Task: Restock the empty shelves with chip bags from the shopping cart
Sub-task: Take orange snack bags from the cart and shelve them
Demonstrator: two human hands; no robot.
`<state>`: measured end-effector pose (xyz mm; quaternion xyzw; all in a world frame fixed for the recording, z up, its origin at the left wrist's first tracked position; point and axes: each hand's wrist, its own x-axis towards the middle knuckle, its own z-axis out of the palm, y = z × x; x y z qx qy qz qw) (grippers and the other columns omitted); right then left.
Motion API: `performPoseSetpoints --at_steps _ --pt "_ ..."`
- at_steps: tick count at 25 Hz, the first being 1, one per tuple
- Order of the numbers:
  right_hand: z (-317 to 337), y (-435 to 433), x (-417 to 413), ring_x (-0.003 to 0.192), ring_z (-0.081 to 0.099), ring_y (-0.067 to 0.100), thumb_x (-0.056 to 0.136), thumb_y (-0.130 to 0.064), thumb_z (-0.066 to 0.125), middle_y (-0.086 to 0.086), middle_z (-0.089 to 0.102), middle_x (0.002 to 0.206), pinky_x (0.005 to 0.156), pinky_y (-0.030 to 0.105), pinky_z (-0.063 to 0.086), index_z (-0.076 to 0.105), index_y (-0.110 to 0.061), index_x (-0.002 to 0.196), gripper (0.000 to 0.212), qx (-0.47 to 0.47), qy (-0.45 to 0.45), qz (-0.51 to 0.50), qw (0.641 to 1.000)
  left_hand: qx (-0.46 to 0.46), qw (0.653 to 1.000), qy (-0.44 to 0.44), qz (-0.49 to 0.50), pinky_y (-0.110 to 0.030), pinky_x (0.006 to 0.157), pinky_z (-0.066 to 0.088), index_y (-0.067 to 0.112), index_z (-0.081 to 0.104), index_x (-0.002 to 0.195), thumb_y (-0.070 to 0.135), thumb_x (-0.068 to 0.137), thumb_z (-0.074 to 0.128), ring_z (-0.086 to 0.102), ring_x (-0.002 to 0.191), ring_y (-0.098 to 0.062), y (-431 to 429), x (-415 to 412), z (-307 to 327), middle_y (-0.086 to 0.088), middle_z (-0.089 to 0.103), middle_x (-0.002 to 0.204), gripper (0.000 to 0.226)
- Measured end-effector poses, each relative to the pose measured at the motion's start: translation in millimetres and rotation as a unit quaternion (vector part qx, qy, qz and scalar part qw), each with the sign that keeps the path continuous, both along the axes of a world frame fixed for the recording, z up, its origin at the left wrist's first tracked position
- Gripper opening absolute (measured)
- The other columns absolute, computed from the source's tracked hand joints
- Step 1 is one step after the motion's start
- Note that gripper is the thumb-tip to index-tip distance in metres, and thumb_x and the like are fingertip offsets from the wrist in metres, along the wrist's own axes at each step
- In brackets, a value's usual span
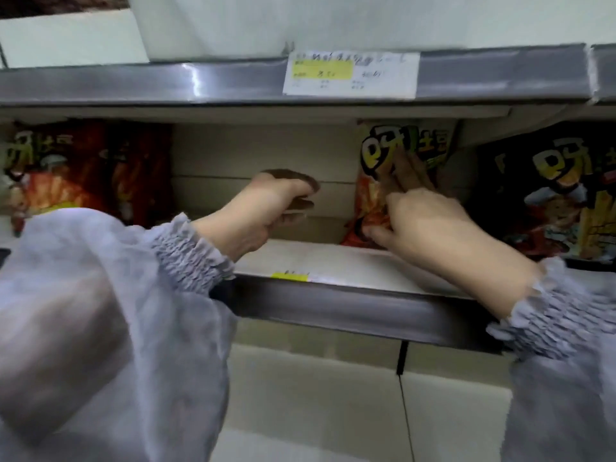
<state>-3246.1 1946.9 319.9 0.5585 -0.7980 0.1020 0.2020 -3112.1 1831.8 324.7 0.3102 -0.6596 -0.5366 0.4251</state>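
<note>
An orange-red chip bag point(376, 151) stands upright on the middle shelf point(320, 258), right of the bare gap. My right hand point(423, 221) lies on its front, fingers spread up over the print and thumb at its lower edge. My left hand point(266, 211) hovers over the bare gap of the shelf, fingers curled loosely with nothing in them. Both wrists wear grey gathered sleeves. The shopping cart is out of view.
Red chip bags point(83, 168) stand at the shelf's left end and a black chip bag point(550, 188) at its right end. The upper shelf edge point(166, 81) carries a white and yellow price label point(350, 73). White boxes point(316, 395) sit below.
</note>
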Motion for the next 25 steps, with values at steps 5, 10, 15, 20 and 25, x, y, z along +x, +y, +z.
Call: performPoseSetpoints --at_steps 5,10,15,20,25 --pt "-24.7 15.5 74.9 0.129 0.041 0.031 0.090 -0.042 0.052 0.017 0.046 0.137 0.105 0.037 0.033 0.054 -0.006 0.124 0.050 -0.116 -0.068 0.262 0.956 -0.042 0.998 0.007 0.052 -0.019 0.068 0.049 0.015 0.062 0.079 0.008 0.087 0.061 0.063 0.068 -0.008 37.3 92.7 -38.8 0.000 0.062 0.072 0.010" --pt "-83.7 -24.9 168.0 0.110 0.057 0.031 0.085 -0.033 0.054 0.015 0.062 0.116 0.094 0.040 0.044 0.065 -0.004 0.110 0.040 -0.061 -0.148 0.458 0.875 0.004 0.980 -0.043 0.194 -0.019 0.068 0.048 0.014 0.062 0.079 0.004 0.086 0.059 0.063 0.063 -0.005 64.4 204.2 -93.0 0.002 0.063 0.072 0.012" --pt "-146.9 -67.3 272.1 0.117 0.052 0.025 0.091 -0.030 0.056 0.007 0.061 0.121 0.101 0.033 0.037 0.062 -0.009 0.118 0.035 0.063 -0.206 0.558 0.801 0.102 0.910 -0.070 0.395 -0.017 0.063 0.047 0.011 0.064 0.079 0.001 0.088 0.058 0.061 0.059 -0.004 105.4 331.7 -157.2 0.003 0.065 0.066 0.015" --pt "-204.0 -94.7 360.6 0.114 0.053 0.021 0.093 -0.031 0.051 0.006 0.060 0.121 0.097 0.030 0.040 0.059 -0.012 0.122 0.036 0.205 -0.202 0.580 0.762 0.184 0.843 -0.046 0.503 -0.010 0.052 0.047 0.001 0.064 0.091 0.001 0.089 0.056 0.059 0.059 -0.007 144.4 415.7 -204.2 -0.006 0.062 0.072 0.008" --pt "-253.2 -109.7 435.2 0.111 0.056 0.021 0.094 -0.031 0.051 0.005 0.061 0.123 0.093 0.033 0.046 0.060 -0.014 0.122 0.035 0.303 -0.205 0.570 0.736 0.221 0.813 -0.035 0.538 -0.013 0.057 0.049 0.002 0.065 0.097 0.006 0.091 0.056 0.059 0.068 -0.010 144.1 474.3 -238.0 -0.005 0.063 0.077 0.011"
